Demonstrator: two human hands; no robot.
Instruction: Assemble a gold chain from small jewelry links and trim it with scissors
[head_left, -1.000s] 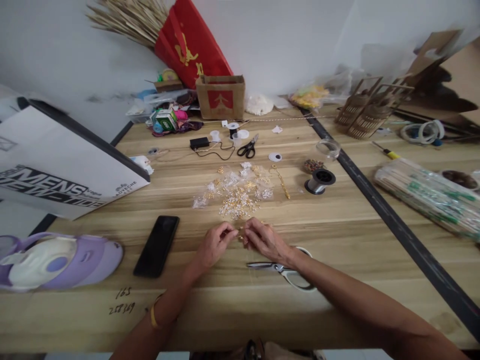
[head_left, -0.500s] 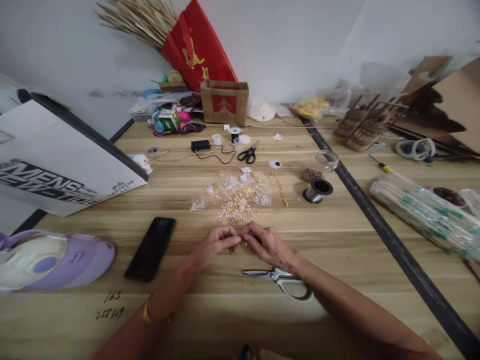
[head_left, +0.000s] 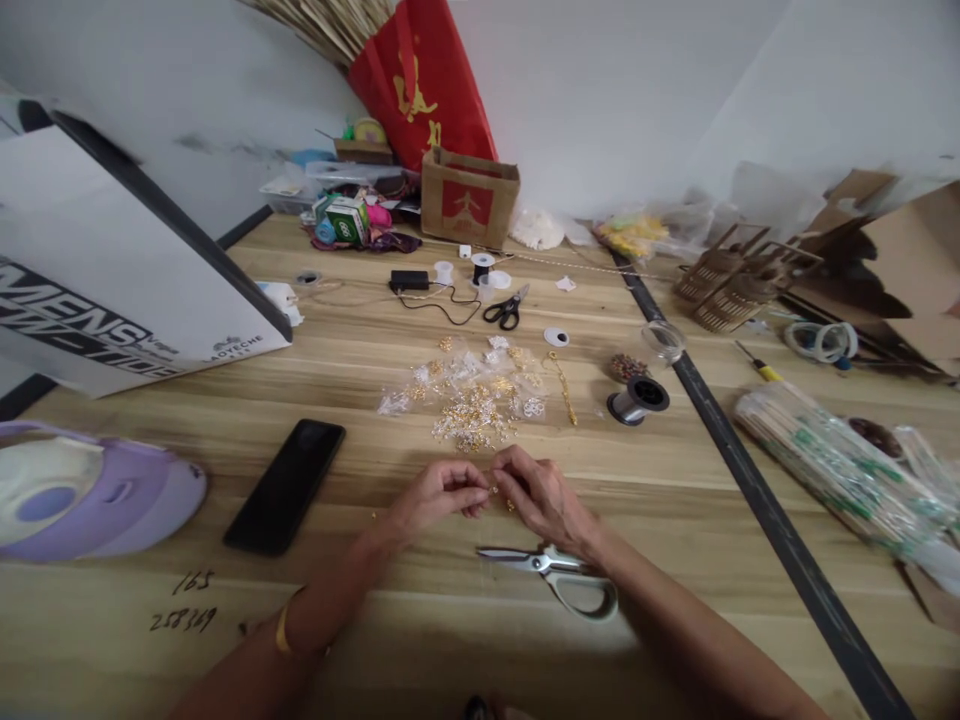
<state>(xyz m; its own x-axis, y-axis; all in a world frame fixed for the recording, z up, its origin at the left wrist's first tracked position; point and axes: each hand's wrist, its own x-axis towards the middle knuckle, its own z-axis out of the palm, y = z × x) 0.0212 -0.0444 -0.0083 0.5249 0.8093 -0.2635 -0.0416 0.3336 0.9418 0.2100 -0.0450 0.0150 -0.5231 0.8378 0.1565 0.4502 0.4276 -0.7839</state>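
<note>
My left hand (head_left: 446, 490) and my right hand (head_left: 546, 497) are close together over the table, just in front of a pile of gold and clear beads (head_left: 476, 412). The fingers of both hands are pinched. A tiny gold-coloured piece (head_left: 494, 490) shows at the left fingertips. More gold bits (head_left: 510, 506) show below the right fingers; whatever thread or wire joins them is too fine to see. Light-handled scissors (head_left: 559, 580) lie beside my right wrist. Beyond the pile are small clear bags (head_left: 465, 368) of findings and a gold chain (head_left: 562, 388).
A black phone (head_left: 285, 487) and a purple visor (head_left: 135, 500) lie left, near a large white box (head_left: 150, 270). Right of the pile are a wire spool (head_left: 637, 400) and a jar of dark beads (head_left: 628, 367). Black scissors (head_left: 507, 308) lie farther back. Wrapped sticks (head_left: 825, 460) rest far right.
The view has shifted slightly. My hands remain pinched close together, now with a slightly wider gap between the fingertips, and more gold bits show under the right fingers.
</note>
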